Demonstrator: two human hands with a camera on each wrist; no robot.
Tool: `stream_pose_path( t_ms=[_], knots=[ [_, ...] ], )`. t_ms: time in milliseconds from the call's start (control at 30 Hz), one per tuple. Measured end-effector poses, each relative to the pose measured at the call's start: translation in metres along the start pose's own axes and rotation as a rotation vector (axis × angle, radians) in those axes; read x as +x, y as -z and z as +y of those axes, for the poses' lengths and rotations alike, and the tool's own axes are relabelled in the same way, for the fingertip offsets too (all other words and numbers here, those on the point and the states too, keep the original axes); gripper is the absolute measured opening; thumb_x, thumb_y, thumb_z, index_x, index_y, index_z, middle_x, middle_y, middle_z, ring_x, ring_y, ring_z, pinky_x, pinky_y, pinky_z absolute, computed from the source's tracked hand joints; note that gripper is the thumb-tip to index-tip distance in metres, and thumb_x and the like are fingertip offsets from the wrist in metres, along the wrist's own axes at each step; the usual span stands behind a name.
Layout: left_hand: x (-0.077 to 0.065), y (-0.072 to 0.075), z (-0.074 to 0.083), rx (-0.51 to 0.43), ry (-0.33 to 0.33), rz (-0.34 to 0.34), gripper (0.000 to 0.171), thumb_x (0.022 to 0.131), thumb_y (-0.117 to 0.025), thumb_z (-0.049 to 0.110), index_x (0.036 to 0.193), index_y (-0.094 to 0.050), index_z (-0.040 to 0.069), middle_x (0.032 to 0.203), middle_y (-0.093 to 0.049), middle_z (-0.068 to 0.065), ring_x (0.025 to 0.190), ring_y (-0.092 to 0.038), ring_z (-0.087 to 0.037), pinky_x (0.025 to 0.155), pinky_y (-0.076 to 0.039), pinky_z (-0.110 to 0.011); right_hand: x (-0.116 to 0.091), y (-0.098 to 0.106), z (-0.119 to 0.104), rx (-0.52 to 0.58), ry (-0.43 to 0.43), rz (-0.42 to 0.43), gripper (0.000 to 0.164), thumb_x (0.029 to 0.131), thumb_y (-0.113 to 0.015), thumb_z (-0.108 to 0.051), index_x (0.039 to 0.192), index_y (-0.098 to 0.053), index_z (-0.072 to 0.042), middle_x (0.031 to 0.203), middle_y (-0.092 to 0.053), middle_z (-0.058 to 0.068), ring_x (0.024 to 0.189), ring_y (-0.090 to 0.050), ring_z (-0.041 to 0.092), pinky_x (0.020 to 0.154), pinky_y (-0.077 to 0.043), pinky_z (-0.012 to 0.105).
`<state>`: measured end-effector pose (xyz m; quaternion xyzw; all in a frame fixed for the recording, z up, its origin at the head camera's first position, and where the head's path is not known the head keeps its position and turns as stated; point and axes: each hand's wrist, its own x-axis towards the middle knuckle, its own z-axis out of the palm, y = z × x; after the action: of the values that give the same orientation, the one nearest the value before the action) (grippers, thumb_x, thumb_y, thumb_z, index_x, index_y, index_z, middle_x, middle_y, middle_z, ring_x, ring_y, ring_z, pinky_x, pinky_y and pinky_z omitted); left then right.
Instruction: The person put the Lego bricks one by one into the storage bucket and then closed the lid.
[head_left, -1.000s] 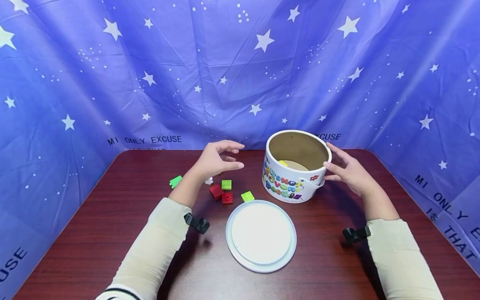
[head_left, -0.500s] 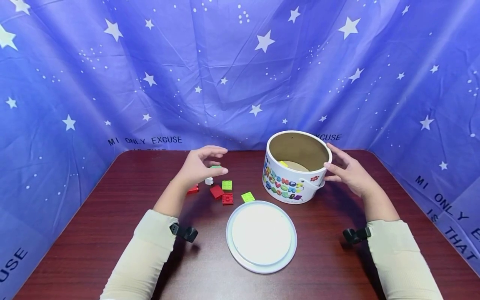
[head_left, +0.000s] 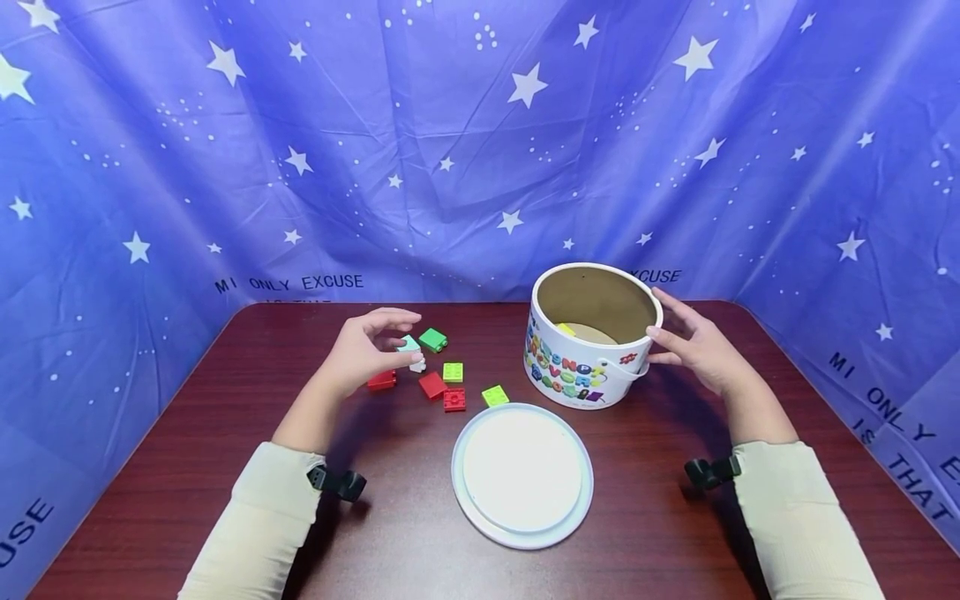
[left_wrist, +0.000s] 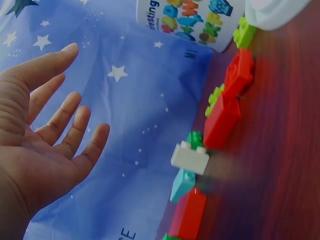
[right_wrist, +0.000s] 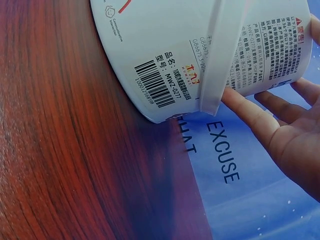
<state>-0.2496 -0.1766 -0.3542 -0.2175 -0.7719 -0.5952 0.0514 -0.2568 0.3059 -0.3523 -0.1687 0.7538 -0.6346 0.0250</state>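
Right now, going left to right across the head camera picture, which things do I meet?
Bare left hand → bright green rectangular plastic brick → rightmost lime-green plastic brick → white round bucket with colourful letters → bare right hand. Overlapping things are left out.

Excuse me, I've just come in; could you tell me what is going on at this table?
A person is working with a white bucket and some toy blocks. The right hand rests against the side of the open bucket, while the left hand hangs open near the blocks, holding nothing. A yellow piece shows inside the bucket; red, green, white and light blue blocks lie loose on the table. A round white lid lies in front of the bucket.
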Motion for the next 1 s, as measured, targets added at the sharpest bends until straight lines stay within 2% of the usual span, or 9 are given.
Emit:
stream_pose_path(
  t_ms=[200, 400, 500, 667, 800, 1000],
  knots=[
    [-0.009, 0.011, -0.007, 0.006, -0.003, 0.027, 0.052, 0.071, -0.083, -0.006, 0.121, -0.065, -0.004, 0.119, -0.064, -0.012, 0.105, -0.061, -0.021, 0.088, -0.054, -0.036, 0.000, 0.000, 0.000, -0.001, 0.001, 0.000, 0.070, 0.099, -0.053, -0.006, 0.156, -0.012, -0.004, 0.142, -0.022, 0.039, 0.102, -0.058, 0.004, 0.076, -0.058, 0.035],
    [-0.019, 0.023, -0.014, 0.017, 0.008, 0.052, 0.053, 0.072, -0.082, -0.005, 0.122, -0.064, -0.005, 0.112, -0.066, 0.003, 0.104, -0.060, -0.016, 0.093, -0.051, -0.040, 0.000, 0.000, 0.000, -0.019, 0.004, 0.000, 0.070, 0.099, -0.053, -0.006, 0.156, -0.013, -0.004, 0.140, -0.025, 0.037, 0.101, -0.059, 0.006, 0.076, -0.058, 0.036],
    [-0.023, 0.029, -0.018, 0.035, 0.014, 0.060, 0.053, 0.072, -0.083, -0.003, 0.122, -0.064, -0.005, 0.111, -0.066, 0.006, 0.104, -0.059, -0.014, 0.094, -0.050, -0.042, 0.000, 0.000, 0.000, -0.018, 0.002, 0.002, 0.070, 0.099, -0.053, -0.006, 0.156, -0.013, -0.004, 0.141, -0.025, 0.037, 0.101, -0.059, 0.006, 0.076, -0.058, 0.036],
    [-0.030, 0.041, -0.025, 0.059, 0.031, 0.071, 0.057, 0.072, -0.083, -0.002, 0.125, -0.062, -0.005, 0.115, -0.064, 0.008, 0.106, -0.057, -0.012, 0.094, -0.051, -0.036, 0.000, 0.000, 0.001, -0.020, -0.001, 0.004, 0.069, 0.099, -0.053, -0.005, 0.156, -0.013, -0.005, 0.140, -0.025, 0.037, 0.101, -0.059, 0.006, 0.075, -0.058, 0.035],
    [-0.035, 0.051, -0.033, 0.086, 0.083, 0.061, 0.063, 0.072, -0.084, 0.000, 0.130, -0.060, -0.001, 0.124, -0.062, 0.002, 0.109, -0.056, -0.014, 0.097, -0.049, -0.041, 0.000, 0.000, 0.002, -0.016, 0.003, 0.006, 0.069, 0.099, -0.053, -0.005, 0.156, -0.013, -0.004, 0.140, -0.025, 0.037, 0.101, -0.060, 0.006, 0.075, -0.058, 0.036],
    [-0.039, 0.064, -0.045, 0.146, 0.168, 0.034, 0.070, 0.071, -0.087, 0.007, 0.134, -0.058, 0.005, 0.136, -0.053, -0.016, 0.121, -0.050, -0.037, 0.101, -0.042, -0.054, 0.000, 0.001, 0.001, -0.014, 0.001, 0.008, 0.070, 0.099, -0.054, -0.005, 0.156, -0.013, -0.005, 0.141, -0.025, 0.037, 0.101, -0.059, 0.006, 0.075, -0.058, 0.036]
  ],
)
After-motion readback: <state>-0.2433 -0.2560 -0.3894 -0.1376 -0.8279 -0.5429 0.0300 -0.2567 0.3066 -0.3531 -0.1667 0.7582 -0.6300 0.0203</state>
